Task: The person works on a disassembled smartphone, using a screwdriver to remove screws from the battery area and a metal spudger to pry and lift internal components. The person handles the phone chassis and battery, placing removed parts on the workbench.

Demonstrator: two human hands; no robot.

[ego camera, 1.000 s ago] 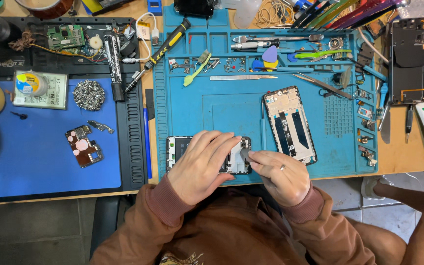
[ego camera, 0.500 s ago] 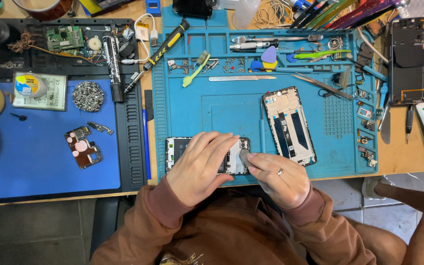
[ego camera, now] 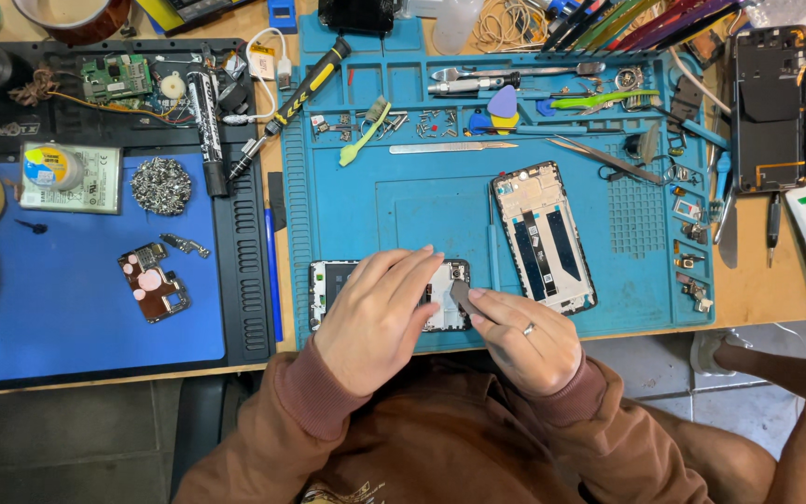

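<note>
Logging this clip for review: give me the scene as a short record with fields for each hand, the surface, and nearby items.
left hand: flat on an opened phone, pinning it down
right hand: pinching a small grey pick at the phone's end
surface: blue repair mat
nearby: phone frame lying just beyond the right hand; tweezers; yellow-handled screwdriver

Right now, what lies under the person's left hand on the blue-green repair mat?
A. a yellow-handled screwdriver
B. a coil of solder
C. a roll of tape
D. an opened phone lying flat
D: the left hand rests flat on the opened phone at the near edge of the repair mat, while the right hand holds a small grey tool against its end.
</note>
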